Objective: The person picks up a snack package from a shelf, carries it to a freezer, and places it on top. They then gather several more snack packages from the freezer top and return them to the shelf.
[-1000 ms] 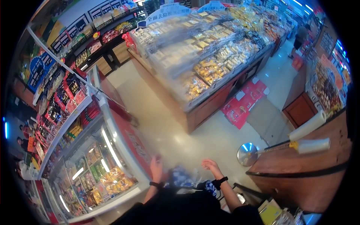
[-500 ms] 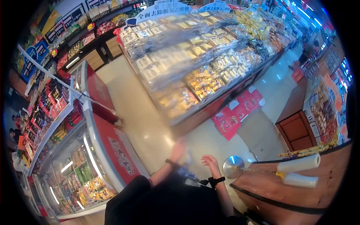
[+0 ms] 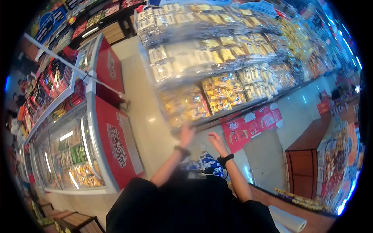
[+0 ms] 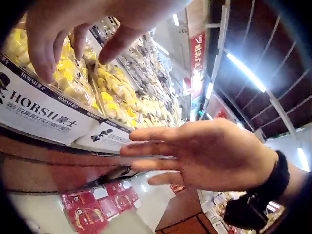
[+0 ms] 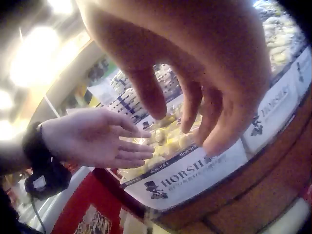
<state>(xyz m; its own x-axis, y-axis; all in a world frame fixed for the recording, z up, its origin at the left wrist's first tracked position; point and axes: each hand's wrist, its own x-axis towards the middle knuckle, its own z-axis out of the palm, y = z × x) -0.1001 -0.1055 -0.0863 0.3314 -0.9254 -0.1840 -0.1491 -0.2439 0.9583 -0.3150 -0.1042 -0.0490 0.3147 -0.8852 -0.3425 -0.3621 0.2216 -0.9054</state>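
Your left hand (image 3: 187, 136), right hand (image 3: 218, 143): fingers loosely spread, empty. Yellow bagged goods (image 4: 114, 90): likely light, soft, slippery; pinch edges.

Freezer (image 3: 115, 145) at left. Display stand (image 3: 233, 113) ahead; packets (image 3: 225, 93) on it. Flattened boxes (image 3: 237, 134) on floor (image 3: 142, 81) beside stand. Cabinet (image 3: 303, 167) at right.

Yellow packets (image 4: 114, 90), apparently clear-wrapped, lie heaped behind the HORSH panel (image 4: 44, 111).
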